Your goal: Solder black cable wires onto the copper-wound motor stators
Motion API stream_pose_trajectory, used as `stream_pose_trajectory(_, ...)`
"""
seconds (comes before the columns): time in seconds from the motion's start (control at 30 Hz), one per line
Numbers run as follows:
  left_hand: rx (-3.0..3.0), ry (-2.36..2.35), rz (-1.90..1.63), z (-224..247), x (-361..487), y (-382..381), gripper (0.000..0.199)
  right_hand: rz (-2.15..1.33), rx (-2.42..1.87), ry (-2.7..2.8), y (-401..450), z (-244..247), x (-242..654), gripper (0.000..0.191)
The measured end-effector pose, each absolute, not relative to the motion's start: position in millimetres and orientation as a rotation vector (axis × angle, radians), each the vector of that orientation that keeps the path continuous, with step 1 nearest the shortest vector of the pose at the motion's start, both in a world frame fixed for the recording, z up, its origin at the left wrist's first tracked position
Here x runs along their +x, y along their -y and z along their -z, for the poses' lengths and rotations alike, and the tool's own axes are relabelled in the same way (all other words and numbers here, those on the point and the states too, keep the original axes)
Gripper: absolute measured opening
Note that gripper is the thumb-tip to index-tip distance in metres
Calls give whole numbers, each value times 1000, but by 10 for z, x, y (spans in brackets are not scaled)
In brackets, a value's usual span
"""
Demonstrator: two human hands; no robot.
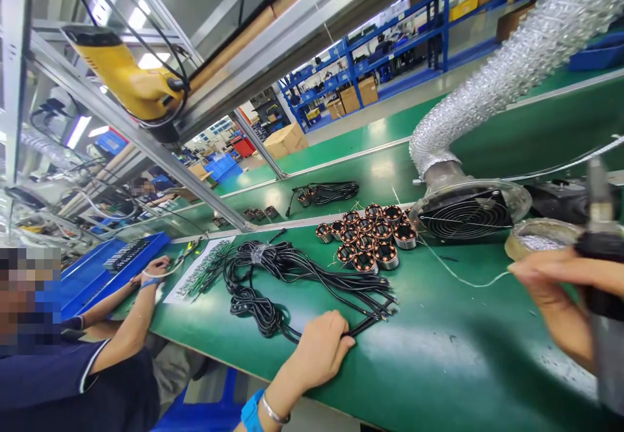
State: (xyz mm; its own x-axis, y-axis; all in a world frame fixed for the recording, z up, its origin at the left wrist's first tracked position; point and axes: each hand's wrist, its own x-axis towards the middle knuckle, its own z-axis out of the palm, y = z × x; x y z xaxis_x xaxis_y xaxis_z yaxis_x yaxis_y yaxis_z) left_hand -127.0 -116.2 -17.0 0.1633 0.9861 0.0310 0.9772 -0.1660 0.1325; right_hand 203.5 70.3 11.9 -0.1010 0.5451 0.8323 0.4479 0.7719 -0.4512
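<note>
My left hand (pixel 322 347) is closed on a black cable near the front edge of the green table (pixel 414 354). The bundle of black cables (pixel 292 263) lies just beyond it, its stripped ends pointing right. My right hand (pixel 560 295), at the right edge, has thumb and finger pinched on a thin pale wire (pixel 468 282) that runs left toward the fan. Close to that hand, partly in front of it, is a dark tool (pixel 607 302), blurred. Several copper-wound stator rings (pixel 365 240) stand grouped beyond the cable ends.
A round black fan (pixel 463 214) with a silver duct (pixel 502 75) stands behind the right side, beside a small bowl (pixel 541 240). At left, a person (pixel 73 380) works by blue trays (pixel 107 269). A yellow heat gun (pixel 121 75) hangs overhead.
</note>
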Motion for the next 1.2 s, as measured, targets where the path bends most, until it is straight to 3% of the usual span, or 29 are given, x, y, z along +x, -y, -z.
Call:
stream_pose_trajectory(0.1,2435,-1787,-197,211,-1225,1201,19,-105,-571,1870,-713,-76,1902,10)
stream_pose_trajectory(0.3,2569,-1570,-153,94,-1065,1030,22,-465,-274,2061,-675,25,1762,36)
stream_pose_trajectory(0.5,2098,-1629,-892,-258,-515,728,40,-538,-178,2133,-550,153,1541,30)
stream_pose_trajectory(0.6,1942,-1643,-630,-344,-263,475,47,-559,-192,2122,-506,188,1511,27)
stream_pose_trajectory(0.73,2094,-2135,-253,-392,-366,76,23,-528,-255,2071,-534,191,1647,30)
stream_pose_trajectory(0.87,2076,-2447,-172,-361,-654,-154,33,-471,-286,2091,-620,176,1834,31)
stream_pose_trajectory(1.2,2433,-1983,-69,-340,-491,-140,31,-303,-370,2063,-678,302,1889,25)
